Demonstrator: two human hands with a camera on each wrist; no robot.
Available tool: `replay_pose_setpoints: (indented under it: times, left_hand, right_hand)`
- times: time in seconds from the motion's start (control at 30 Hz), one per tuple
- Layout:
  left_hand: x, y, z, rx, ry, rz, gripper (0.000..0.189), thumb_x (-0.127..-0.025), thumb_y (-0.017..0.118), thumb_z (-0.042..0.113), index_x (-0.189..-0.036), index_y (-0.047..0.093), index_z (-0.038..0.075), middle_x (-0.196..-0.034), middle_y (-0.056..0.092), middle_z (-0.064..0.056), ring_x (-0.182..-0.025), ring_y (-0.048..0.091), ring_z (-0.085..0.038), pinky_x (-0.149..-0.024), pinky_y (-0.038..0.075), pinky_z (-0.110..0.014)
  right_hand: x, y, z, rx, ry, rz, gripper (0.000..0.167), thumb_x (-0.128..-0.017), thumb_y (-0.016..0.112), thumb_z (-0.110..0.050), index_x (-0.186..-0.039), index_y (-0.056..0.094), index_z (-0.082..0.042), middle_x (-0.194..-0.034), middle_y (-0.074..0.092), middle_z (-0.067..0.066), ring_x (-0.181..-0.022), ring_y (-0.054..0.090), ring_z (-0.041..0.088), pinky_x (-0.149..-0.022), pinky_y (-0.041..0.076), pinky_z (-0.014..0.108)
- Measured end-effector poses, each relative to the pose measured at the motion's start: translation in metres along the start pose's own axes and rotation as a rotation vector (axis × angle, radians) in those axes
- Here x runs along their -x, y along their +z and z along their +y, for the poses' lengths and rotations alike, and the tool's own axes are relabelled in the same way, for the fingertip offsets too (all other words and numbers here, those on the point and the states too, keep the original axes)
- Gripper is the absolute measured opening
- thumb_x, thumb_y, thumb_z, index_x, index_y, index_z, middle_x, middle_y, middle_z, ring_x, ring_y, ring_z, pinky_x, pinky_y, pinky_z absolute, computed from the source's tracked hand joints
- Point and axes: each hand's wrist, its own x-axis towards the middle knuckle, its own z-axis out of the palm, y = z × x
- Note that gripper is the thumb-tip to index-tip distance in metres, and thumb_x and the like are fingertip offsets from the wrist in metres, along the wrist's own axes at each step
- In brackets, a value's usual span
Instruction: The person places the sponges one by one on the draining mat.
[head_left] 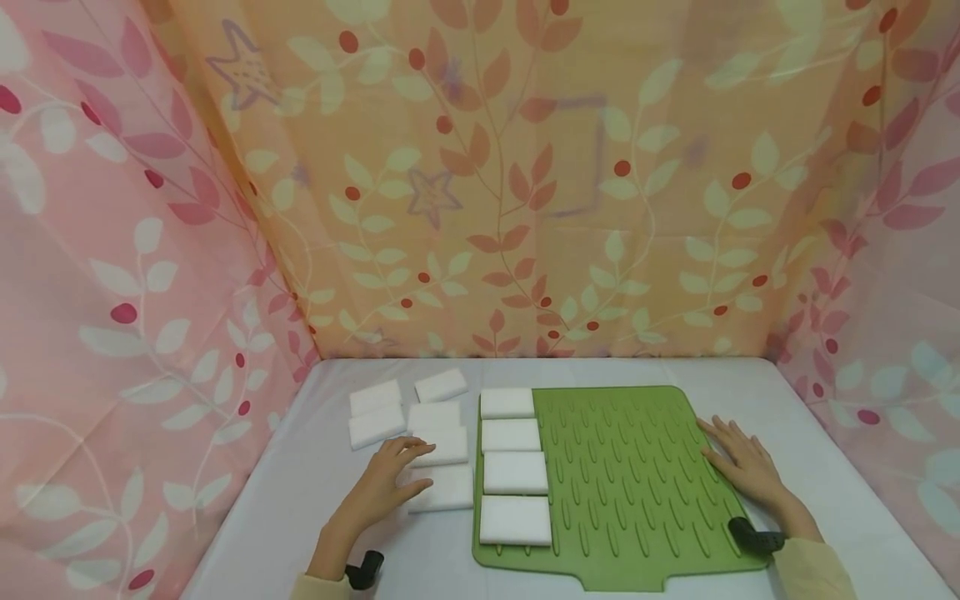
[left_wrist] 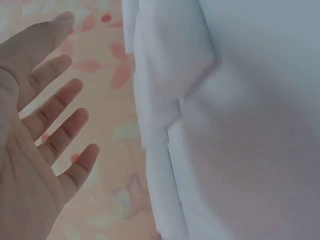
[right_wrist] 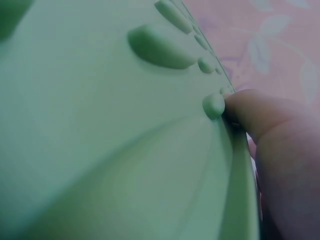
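Observation:
My left hand (head_left: pixel 385 481) is over the loose white sponge blocks left of the mat, its fingers extended and holding nothing. Under its fingertips lie one sponge block (head_left: pixel 448 446) and a nearer sponge block (head_left: pixel 450 487), partly hidden by the hand. In the left wrist view the fingers (left_wrist: pixel 70 125) are spread apart beside the blurred sponge blocks (left_wrist: pixel 165 60). My right hand (head_left: pixel 746 468) rests at the right edge of a green ridged mat (head_left: pixel 622 475), fingers straight. The right wrist view shows its thumb (right_wrist: pixel 255 112) touching the mat's edge by a raised ridge.
Several white sponge blocks (head_left: pixel 516 521) form a column along the mat's left side. More loose sponge blocks (head_left: pixel 377 425) lie farther back on the white table (head_left: pixel 288 475). Patterned curtains (head_left: pixel 525 183) enclose the table at the back and both sides.

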Motion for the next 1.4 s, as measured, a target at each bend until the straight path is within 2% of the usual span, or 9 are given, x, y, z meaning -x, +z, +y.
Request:
replay_pose_setpoints:
  times: [0.13, 0.37, 0.67, 0.8, 1.0, 1.13, 1.27, 1.4]
  left_hand:
    - [0.004, -0.008, -0.017, -0.01, -0.013, 0.058, 0.048, -0.077, 0.075, 0.023, -0.122, 0.06, 0.013, -0.121, 0.054, -0.002, -0.115, 0.045, -0.026, -0.09, 0.04, -0.051]
    - [0.011, -0.015, -0.044, -0.022, -0.095, 0.081, 0.05, -0.078, 0.074, 0.022, -0.124, 0.059, 0.01, -0.122, 0.053, -0.003, -0.114, 0.045, -0.027, -0.089, 0.04, -0.05]
    - [0.012, -0.022, -0.072, 0.054, -0.205, 0.144, 0.051, -0.082, 0.071, 0.021, -0.127, 0.054, 0.003, -0.125, 0.049, -0.015, -0.114, 0.042, -0.036, -0.089, 0.039, -0.056]
    - [0.012, -0.023, -0.083, 0.039, -0.239, 0.134, 0.053, -0.081, 0.071, 0.019, -0.127, 0.053, 0.001, -0.127, 0.047, -0.021, -0.113, 0.041, -0.04, -0.088, 0.038, -0.058]
    - [0.011, -0.02, -0.098, -0.059, -0.263, 0.117, 0.058, -0.079, 0.073, 0.018, -0.128, 0.05, -0.003, -0.127, 0.047, -0.026, -0.114, 0.041, -0.045, -0.091, 0.037, -0.059]
    - [0.009, -0.023, -0.099, -0.102, -0.286, 0.085, 0.061, -0.08, 0.072, 0.017, -0.131, 0.047, -0.006, -0.129, 0.045, -0.028, -0.117, 0.04, -0.046, -0.091, 0.037, -0.06]
    - [0.007, -0.025, -0.101, -0.092, -0.315, 0.062, 0.061, -0.081, 0.07, 0.015, -0.131, 0.045, -0.008, -0.13, 0.043, -0.029, -0.118, 0.039, -0.047, -0.092, 0.036, -0.06]
    - [0.006, -0.026, -0.107, -0.097, -0.316, 0.055, 0.059, -0.081, 0.07, 0.014, -0.13, 0.046, -0.009, -0.128, 0.044, -0.029, -0.118, 0.04, -0.046, -0.093, 0.037, -0.059]
  right_hand:
    - [0.001, 0.001, -0.001, 0.0, 0.002, 0.008, 0.054, -0.095, 0.05, -0.028, -0.144, 0.033, -0.013, -0.146, 0.023, 0.029, -0.136, 0.009, 0.05, -0.105, -0.011, 0.061]
    - [0.001, 0.001, 0.0, 0.028, -0.01, 0.025, 0.054, -0.095, 0.051, -0.027, -0.144, 0.033, -0.013, -0.145, 0.024, 0.03, -0.135, 0.011, 0.05, -0.105, -0.008, 0.063]
    - [0.002, 0.001, -0.001, 0.021, -0.007, 0.016, 0.054, -0.095, 0.05, -0.027, -0.144, 0.033, -0.013, -0.145, 0.024, 0.03, -0.135, 0.01, 0.05, -0.105, -0.01, 0.061]
    - [0.003, 0.0, -0.003, 0.015, -0.007, 0.016, 0.054, -0.095, 0.051, -0.027, -0.144, 0.034, -0.012, -0.145, 0.024, 0.03, -0.135, 0.011, 0.051, -0.106, -0.01, 0.061]
    - [0.003, 0.0, -0.005, 0.006, -0.003, 0.016, 0.054, -0.095, 0.051, -0.028, -0.143, 0.035, -0.012, -0.145, 0.024, 0.03, -0.135, 0.011, 0.051, -0.106, -0.009, 0.061]
    - [0.002, 0.0, -0.004, 0.014, -0.001, 0.02, 0.054, -0.095, 0.051, -0.028, -0.144, 0.034, -0.012, -0.145, 0.025, 0.03, -0.135, 0.011, 0.05, -0.106, -0.009, 0.061]
    - [0.002, 0.001, -0.001, 0.023, -0.003, 0.026, 0.054, -0.095, 0.05, -0.029, -0.144, 0.034, -0.013, -0.145, 0.025, 0.029, -0.136, 0.011, 0.049, -0.106, -0.009, 0.061]
    - [0.003, 0.003, 0.0, 0.022, -0.006, 0.028, 0.054, -0.095, 0.05, -0.028, -0.144, 0.034, -0.013, -0.145, 0.025, 0.029, -0.136, 0.01, 0.049, -0.106, -0.009, 0.06]
